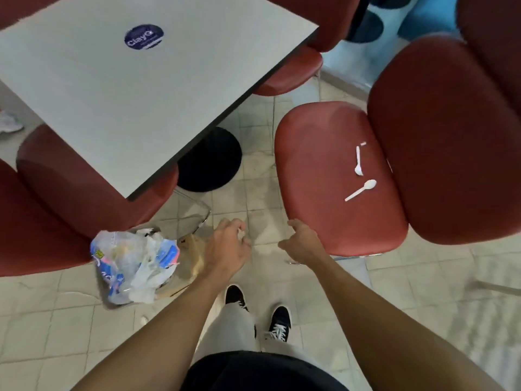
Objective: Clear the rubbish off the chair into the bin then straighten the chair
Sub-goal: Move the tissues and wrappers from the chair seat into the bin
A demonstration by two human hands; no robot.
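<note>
The chair [332, 176] stands to the right of the table [135, 94], and two spoons [361, 189] lie on its seat, near the backrest. The bin [146, 266] sits on the floor to the left of the chair, by the table's near corner, with bags in it.

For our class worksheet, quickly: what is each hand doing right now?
Left hand: curled, small white scrap at its fingertips, beside the bin.
Right hand: open, empty, at the chair seat edge.
</note>
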